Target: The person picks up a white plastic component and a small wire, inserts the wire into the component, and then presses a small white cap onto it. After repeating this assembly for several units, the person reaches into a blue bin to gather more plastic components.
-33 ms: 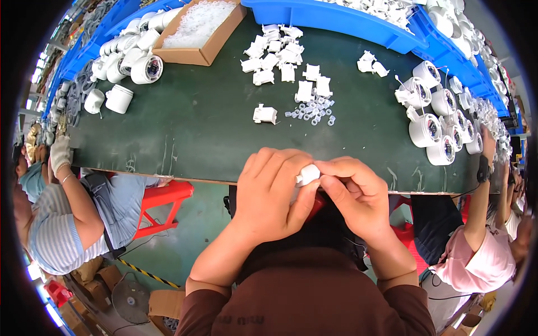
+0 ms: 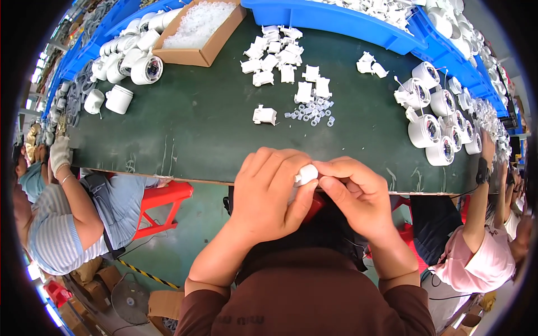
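Left hand (image 2: 261, 200) closed on the white part (image 2: 306, 175); the thumb bears on its lower side, the fingers curl round its upper left, and little gap shows beyond the width of the part itself; the narrow end of the part points left, the broad rounded end right. Right hand (image 2: 360, 196) at the broad end; index finger and thumb are bent inward with their tips a small way apart, both at or just beside the part; whether they clamp it or merely touch it cannot be told; the other right fingers are curled toward the palm. The part is held between the two hands, near the front edge of the green table (image 2: 196, 129).

Beyond the hands, a single bracket (image 2: 264, 115) lies apart on the table; clear rings (image 2: 315, 111) lie loose to its right, touching or near a heap of white brackets (image 2: 304, 91); round housings (image 2: 440, 152) stand grouped at right, two white cups (image 2: 119, 99) at left; a carton (image 2: 182, 56) of clear pieces and a blue bin (image 2: 336, 26) of white pieces stand at the far side.
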`<state>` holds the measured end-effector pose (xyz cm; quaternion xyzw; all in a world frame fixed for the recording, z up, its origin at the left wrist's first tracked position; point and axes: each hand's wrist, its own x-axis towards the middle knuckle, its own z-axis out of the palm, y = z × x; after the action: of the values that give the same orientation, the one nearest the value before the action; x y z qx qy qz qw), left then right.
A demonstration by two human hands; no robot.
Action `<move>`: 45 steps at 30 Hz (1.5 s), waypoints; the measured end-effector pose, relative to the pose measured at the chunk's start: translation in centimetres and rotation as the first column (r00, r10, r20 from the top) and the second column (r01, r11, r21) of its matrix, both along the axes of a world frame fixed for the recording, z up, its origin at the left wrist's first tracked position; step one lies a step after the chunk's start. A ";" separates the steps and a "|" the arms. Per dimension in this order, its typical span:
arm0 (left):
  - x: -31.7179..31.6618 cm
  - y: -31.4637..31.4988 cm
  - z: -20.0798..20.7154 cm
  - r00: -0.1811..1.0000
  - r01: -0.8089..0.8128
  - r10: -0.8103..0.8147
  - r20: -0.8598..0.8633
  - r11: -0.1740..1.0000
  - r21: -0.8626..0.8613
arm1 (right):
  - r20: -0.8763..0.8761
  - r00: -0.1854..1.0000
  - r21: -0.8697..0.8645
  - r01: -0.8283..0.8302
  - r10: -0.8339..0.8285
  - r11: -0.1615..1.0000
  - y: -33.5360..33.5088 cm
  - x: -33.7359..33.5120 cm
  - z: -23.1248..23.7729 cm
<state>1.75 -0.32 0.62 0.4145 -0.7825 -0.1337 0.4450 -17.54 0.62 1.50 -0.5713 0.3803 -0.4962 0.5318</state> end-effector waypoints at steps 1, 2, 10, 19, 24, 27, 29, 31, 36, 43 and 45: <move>0.5 -0.2 0.4 0.998 0.014 -0.016 0.066 1.000 0.021 | -0.095 0.994 0.088 -0.038 0.046 0.995 -0.5 -0.6 0.7; 0.7 -0.3 0.7 0.991 0.027 -0.033 0.131 0.999 0.043 | -0.185 0.978 0.179 -0.066 0.100 0.982 -1.1 -0.8 1.1; 0.2 -0.1 1.2 0.996 0.005 -0.012 0.091 0.997 0.082 | -0.644 0.714 -0.532 -0.161 -0.274 0.831 -7.9 -0.8 -0.4; 1.2 0.1 1.5 0.993 -0.018 0.005 0.119 0.994 0.105 | -0.696 0.628 -0.581 -0.209 -0.347 0.787 -7.3 0.0 -0.1; 0.6 -0.1 1.5 0.989 0.005 -0.023 0.143 0.992 0.125 | -0.271 0.957 0.148 -0.061 0.100 0.987 -4.0 -1.4 2.1; 0.1 -0.2 1.5 0.989 -0.016 -0.005 0.148 0.990 0.141 | -0.085 0.987 0.312 -0.103 0.135 0.945 -2.5 -1.5 2.3; -0.1 -0.3 1.5 0.988 -0.015 -0.005 0.155 0.992 0.125 | -0.016 0.991 0.307 -0.125 0.137 0.944 -2.1 -1.3 1.7; -0.1 -0.5 1.2 0.990 -0.002 -0.016 0.143 0.992 0.123 | 0.023 0.986 0.300 -0.165 0.166 0.940 -2.1 -1.2 1.1; -0.1 -0.5 1.0 0.993 0.013 -0.026 0.112 0.993 0.114 | 0.157 0.973 0.396 -0.221 0.171 0.891 -2.5 -0.9 1.5; -0.4 -0.3 0.4 0.996 -0.018 0.010 0.094 0.996 0.083 | 0.129 0.971 0.504 -0.237 0.199 0.830 -2.7 -0.1 1.6; -0.6 -0.1 0.3 0.996 -0.020 0.014 0.086 0.997 0.073 | 0.086 0.980 0.511 -0.197 0.178 0.837 -2.3 0.2 1.5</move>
<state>1.19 -0.46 0.89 0.4427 -0.7917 -0.1410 0.3967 -17.34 -1.69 3.04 -0.4333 0.4323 -0.3313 0.7181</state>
